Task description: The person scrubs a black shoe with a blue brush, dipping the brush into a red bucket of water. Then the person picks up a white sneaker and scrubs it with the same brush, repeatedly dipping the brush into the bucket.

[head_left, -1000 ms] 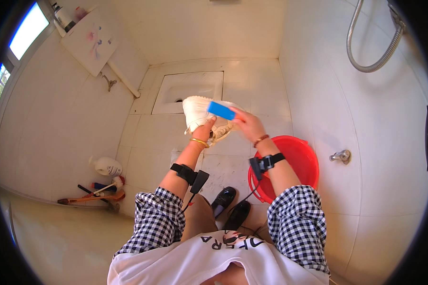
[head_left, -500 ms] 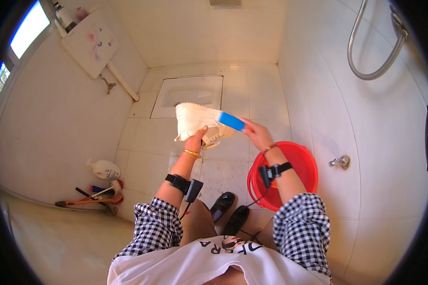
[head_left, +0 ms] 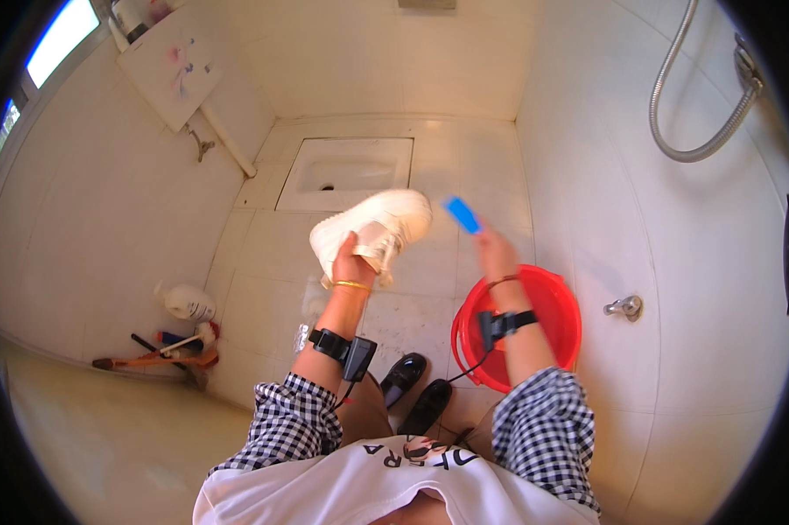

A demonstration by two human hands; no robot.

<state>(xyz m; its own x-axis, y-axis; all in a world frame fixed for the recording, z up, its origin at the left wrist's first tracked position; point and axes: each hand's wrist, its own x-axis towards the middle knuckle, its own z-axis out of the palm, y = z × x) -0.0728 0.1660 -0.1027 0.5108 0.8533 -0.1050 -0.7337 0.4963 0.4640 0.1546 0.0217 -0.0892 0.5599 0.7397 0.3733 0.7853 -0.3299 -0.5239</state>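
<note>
A white lace-up sneaker [head_left: 372, 223] is held up in front of me, tilted, its toe pointing to the upper right. My left hand [head_left: 354, 261] grips it from below, thumb on its side. To the right of the toe, apart from it, a blue brush [head_left: 462, 215] sticks out of my right hand [head_left: 497, 255], whose fingers are closed on its end. That hand is slightly blurred. The brush's bristles cannot be made out. Below my right forearm stands a red bucket [head_left: 572, 328], partly covered by the arm; its contents are mostly hidden.
A squat toilet [head_left: 346, 166] is set into the tiled floor ahead. Along the left wall are a white bottle [head_left: 189, 304] and several long-handled brushes [head_left: 180, 359]. On the right wall are a tap [head_left: 624, 307] and a shower hose [head_left: 708, 150]. My black shoes [head_left: 425, 406] are below.
The blue brush has come off the shoe and moved right with my right hand. My left hand has turned the shoe so its toe points farther up.
</note>
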